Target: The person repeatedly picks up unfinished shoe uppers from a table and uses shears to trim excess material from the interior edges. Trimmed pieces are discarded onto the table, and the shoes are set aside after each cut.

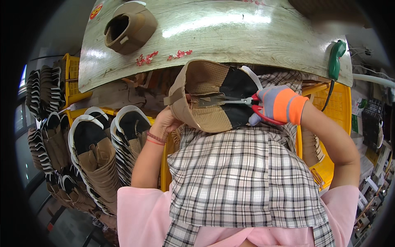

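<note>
A tan mesh shoe upper [205,76] with a black heel lining and a white heel edge lies on its side over my lap, its opening toward me. My bare left hand [170,118] grips its left end, the fingers partly hidden inside the upper. In my right hand [277,105], which wears an orange and grey glove, is a pair of red-handled scissors [247,101]. The blades reach into the upper, close to a flap of tan material; their tips are hard to make out against it.
Ahead stands a wood-grain table [230,41] bearing another tan upper [131,29] and a green handheld tool [337,59] with a black cord. Stacked uppers [92,152] fill the left side. Yellow crates [343,111] stand at both sides.
</note>
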A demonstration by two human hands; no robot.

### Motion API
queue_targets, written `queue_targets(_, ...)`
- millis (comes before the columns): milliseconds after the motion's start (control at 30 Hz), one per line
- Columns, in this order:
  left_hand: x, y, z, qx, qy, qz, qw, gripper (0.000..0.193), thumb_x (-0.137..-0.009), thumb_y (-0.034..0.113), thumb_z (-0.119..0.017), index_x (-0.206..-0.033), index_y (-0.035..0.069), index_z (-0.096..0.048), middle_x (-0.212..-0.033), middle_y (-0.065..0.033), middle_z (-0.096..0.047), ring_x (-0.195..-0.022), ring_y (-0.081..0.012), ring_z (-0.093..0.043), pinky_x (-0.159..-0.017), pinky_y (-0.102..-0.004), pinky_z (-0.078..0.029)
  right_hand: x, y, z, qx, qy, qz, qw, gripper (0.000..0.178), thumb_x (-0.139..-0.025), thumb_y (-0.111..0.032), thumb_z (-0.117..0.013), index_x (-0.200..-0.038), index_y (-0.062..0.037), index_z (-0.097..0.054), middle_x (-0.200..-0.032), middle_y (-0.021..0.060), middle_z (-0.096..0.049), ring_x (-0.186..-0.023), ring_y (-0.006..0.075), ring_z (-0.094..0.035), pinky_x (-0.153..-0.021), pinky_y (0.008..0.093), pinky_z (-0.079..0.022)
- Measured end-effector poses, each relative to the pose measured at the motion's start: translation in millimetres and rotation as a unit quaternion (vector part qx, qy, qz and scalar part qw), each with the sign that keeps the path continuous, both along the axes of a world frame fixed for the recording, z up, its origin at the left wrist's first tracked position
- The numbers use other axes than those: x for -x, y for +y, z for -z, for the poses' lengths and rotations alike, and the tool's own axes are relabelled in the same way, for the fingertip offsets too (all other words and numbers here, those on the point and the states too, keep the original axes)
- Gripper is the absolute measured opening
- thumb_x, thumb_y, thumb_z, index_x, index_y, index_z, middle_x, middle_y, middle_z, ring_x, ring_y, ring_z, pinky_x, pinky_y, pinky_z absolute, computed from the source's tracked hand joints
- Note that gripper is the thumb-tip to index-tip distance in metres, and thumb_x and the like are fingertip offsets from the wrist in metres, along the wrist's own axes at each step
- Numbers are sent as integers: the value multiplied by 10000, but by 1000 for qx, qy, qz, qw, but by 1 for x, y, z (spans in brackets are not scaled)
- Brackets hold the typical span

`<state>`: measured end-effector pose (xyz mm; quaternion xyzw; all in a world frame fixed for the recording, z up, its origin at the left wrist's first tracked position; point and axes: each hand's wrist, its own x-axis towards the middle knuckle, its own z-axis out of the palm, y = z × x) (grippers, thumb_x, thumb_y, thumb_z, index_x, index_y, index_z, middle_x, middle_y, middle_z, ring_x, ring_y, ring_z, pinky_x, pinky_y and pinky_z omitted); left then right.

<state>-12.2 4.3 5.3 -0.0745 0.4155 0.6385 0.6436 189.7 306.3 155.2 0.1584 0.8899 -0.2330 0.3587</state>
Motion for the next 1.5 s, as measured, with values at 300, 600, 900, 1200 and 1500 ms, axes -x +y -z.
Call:
queue_targets(300, -17, -1, -7, 26, 57, 32, 998, 670, -692, -154, -773, -1251, 139, -547, -1216, -109, -622, -1046, -182, -627, -874, -282, -535, -2, -14, 10, -67, 76, -114, 988, 752, -662, -749, -726, -877, -29, -693, -781, 169, -687, -801, 377, -675, -718, 427, -540)
queue_targets(600, -15, 1, 5, -20, 21, 6, 1000, 641, -686, -164, -772, -1208, 152, -576, -1237, -102, -625, -1074, -203, -618, -909, -304, -528, 21, -15, 15, -20, -43, -103, 994, 723, -721, -722, -708, -992, -51, -716, -853, 163, -721, -835, 370, -701, -760, 420, -556)
queue_targets(900, -17, -10, 19, -13, 109, -19, 994, 560, -811, -41, -746, -1310, 128, -555, -1259, -105, -630, -1125, -206, -617, -911, -322, -547, 19, -31, 19, -42, 9, -86, 995, 756, -672, -746, -733, -999, -65, -688, -809, 154, -711, -832, 371, -697, -771, 426, -548)
queue_targets(1200, 4, 61, -119, -115, 539, 4, 834, 347, -921, 326, -623, -1097, 35, -689, -1025, -61, -702, -885, -174, -656, -822, -329, -510, -51, -12, 44, 119, 207, 147, 960, 558, -742, -487, -786, -1074, -61, -646, -893, 206, -692, -859, 368, -677, -728, 419, -529)
queue_targets(1500, 94, 83, -325, -19, 996, 47, -69, 142, -792, 91, -618, -912, 71, -690, -938, -39, -720, -748, -185, -613, -861, -368, -461, -88, -9, 104, 219, 311, 352, 855, 261, -850, -216, -656, -1025, -22, -662, -686, 30, -579, -617, 112, -504, -558, 283, -422)
